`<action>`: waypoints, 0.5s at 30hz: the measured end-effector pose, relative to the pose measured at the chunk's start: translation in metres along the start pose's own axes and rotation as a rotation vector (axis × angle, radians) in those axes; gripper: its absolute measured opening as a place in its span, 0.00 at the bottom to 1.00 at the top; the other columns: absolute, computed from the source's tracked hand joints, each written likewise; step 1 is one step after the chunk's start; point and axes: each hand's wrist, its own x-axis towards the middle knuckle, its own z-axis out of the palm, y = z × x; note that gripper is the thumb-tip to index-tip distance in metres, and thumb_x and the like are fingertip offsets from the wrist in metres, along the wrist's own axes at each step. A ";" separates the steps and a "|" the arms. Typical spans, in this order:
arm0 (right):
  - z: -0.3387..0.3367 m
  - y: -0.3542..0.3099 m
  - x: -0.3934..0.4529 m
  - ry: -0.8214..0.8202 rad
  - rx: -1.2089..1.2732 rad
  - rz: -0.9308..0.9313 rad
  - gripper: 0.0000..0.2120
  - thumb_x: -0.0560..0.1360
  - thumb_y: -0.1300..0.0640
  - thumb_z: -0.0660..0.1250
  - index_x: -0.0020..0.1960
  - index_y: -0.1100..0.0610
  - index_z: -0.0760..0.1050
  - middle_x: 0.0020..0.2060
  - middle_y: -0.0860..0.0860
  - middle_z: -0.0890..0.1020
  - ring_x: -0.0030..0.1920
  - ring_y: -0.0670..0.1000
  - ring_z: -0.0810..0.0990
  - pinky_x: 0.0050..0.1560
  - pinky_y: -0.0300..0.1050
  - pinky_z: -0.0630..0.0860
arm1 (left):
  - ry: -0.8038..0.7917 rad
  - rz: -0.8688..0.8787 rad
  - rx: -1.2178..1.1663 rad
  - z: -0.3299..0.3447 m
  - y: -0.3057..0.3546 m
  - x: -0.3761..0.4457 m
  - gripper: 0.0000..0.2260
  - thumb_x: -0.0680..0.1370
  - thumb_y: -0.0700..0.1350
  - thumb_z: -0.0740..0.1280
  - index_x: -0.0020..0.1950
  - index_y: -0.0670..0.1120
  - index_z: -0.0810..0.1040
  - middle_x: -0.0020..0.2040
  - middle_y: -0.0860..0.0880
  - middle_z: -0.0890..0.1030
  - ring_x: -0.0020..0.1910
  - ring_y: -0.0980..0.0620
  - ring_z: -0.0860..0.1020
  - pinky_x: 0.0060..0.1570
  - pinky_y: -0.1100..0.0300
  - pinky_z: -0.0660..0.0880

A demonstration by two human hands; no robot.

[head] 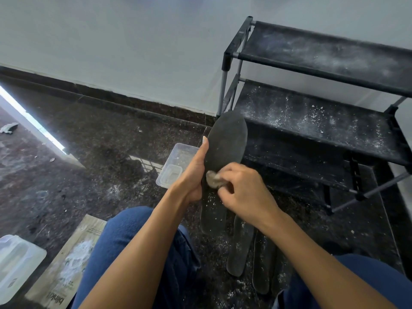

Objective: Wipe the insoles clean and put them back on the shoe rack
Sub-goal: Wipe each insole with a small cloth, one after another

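Item: dark insole [227, 139], held up off the floor, toe end pointing away toward the shoe rack [323, 121]. Left hand [194, 175] supports it along its left edge, palm against the side, thumb laid straight up the rim; its grip is on the insole. Right hand [243, 192] has fingers curled round a small greyish wad of cloth [213, 179], pressed to the heel end of the insole.

Further insoles [242, 244]: at least three lie flat on the floor below the hands, side by side, speckled with white dust.

Shoe rack: black, tiered, standing just right of the held insole; both visible shelves are dusted with white powder and crumbs, no insoles on them.

Other: clear plastic tub [176, 166] on the floor just left of the hands; a white plastic container [17, 262] and a printed paper bag [66, 264] at lower left.

Step in hand, by judgement: wiping, at the heel. The task looks early, with nothing yet returned to the rack. Next move calls for carrying the cloth up toward the toe while the left hand steadies the flexible insole against bending.
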 end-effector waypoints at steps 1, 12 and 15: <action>-0.001 0.002 0.001 0.074 -0.038 -0.003 0.12 0.71 0.63 0.66 0.54 0.60 0.80 0.50 0.50 0.79 0.51 0.50 0.77 0.53 0.42 0.74 | -0.019 -0.015 0.004 0.000 0.001 0.000 0.29 0.77 0.66 0.53 0.42 0.47 0.86 0.43 0.45 0.84 0.42 0.49 0.83 0.46 0.54 0.79; -0.004 0.008 0.005 0.056 0.032 0.025 0.11 0.70 0.62 0.66 0.51 0.59 0.82 0.47 0.49 0.81 0.47 0.48 0.78 0.51 0.41 0.75 | -0.004 -0.032 -0.008 -0.004 -0.001 0.003 0.24 0.79 0.59 0.57 0.47 0.42 0.83 0.42 0.44 0.84 0.40 0.48 0.82 0.42 0.57 0.79; -0.003 0.007 0.006 0.208 -0.035 0.033 0.10 0.72 0.64 0.65 0.51 0.62 0.81 0.46 0.51 0.80 0.48 0.49 0.77 0.50 0.42 0.75 | -0.041 -0.053 -0.050 -0.004 0.000 0.001 0.20 0.79 0.53 0.58 0.42 0.42 0.83 0.37 0.44 0.82 0.35 0.49 0.81 0.37 0.59 0.78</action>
